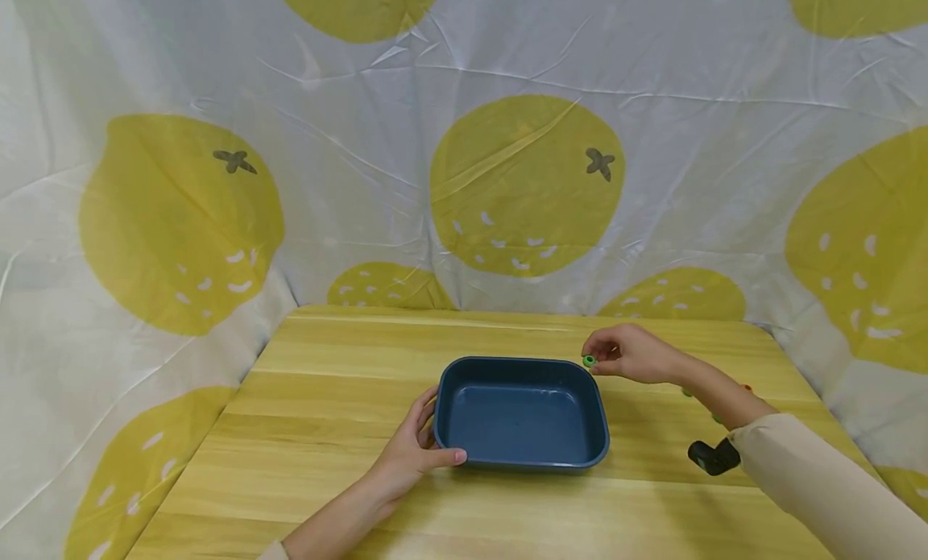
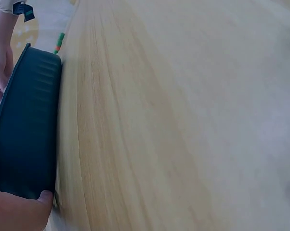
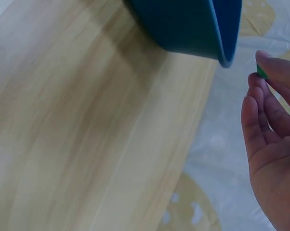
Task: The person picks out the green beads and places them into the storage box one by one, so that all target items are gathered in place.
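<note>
A dark blue rectangular plastic bin (image 1: 520,423) stands at the middle of the table, its inside bare. My left hand (image 1: 406,455) grips the bin's left end, thumb over the front left corner of the rim. In the left wrist view the same hand (image 2: 19,209) is at the bin's near end. Just outside the bin's far right corner, my right hand (image 1: 638,354) pinches a small green ring-shaped piece (image 1: 590,361) between thumb and fingertips. From the right wrist view, only a sliver of the green piece (image 3: 261,72) shows, near the bin's rim and above table height.
Small green pieces (image 1: 718,419) and an orange-red piece (image 1: 747,387) lie on the wooden table (image 1: 348,399) at the right, partly behind my right forearm. A black wrist camera (image 1: 714,457) sits below that forearm. A lemon-print cloth (image 1: 348,157) hangs behind the table and at its sides.
</note>
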Available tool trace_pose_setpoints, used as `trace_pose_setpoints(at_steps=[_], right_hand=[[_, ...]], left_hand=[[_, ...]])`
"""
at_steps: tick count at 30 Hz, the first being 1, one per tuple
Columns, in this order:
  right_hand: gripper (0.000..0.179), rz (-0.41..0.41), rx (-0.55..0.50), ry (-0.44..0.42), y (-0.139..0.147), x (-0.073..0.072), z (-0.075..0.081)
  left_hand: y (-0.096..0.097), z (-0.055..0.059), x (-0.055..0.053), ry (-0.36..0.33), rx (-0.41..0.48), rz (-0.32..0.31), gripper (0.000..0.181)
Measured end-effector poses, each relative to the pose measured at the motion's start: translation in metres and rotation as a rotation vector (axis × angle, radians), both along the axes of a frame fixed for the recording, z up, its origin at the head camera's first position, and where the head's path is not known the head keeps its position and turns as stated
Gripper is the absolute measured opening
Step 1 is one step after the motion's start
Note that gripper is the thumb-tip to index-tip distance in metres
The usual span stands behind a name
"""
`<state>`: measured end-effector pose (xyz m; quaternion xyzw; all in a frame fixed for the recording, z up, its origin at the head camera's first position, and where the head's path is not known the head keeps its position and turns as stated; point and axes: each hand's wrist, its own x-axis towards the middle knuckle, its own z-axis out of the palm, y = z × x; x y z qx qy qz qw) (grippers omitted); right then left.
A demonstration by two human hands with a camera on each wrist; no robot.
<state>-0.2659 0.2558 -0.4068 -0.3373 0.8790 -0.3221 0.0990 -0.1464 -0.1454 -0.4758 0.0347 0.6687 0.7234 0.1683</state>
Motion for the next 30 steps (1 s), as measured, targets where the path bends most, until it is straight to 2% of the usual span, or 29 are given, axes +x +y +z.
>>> trace_pose_setpoints(at_steps=[6, 13, 20, 30], right_hand=[[0.018, 0.061, -0.001, -0.007, -0.020, -0.007, 0.004], [0.019, 0.147, 0.000, -0.040, -0.049, -0.014, 0.001], [0.018, 0.187, -0.022, -0.022, -0.075, -0.018, -0.001], [0.018, 0.268, 0.000, -0.004, -0.113, -0.024, -0.005]], left_hand=[[0.000, 0.001, -0.001, -0.005, -0.010, 0.002, 0.106], [0.000, 0.001, -0.001, -0.012, -0.021, 0.009, 0.106], [0.001, 0.000, 0.000, -0.009, -0.018, 0.005, 0.107], [0.001, 0.001, -0.001, -0.012, -0.015, 0.009, 0.104]])
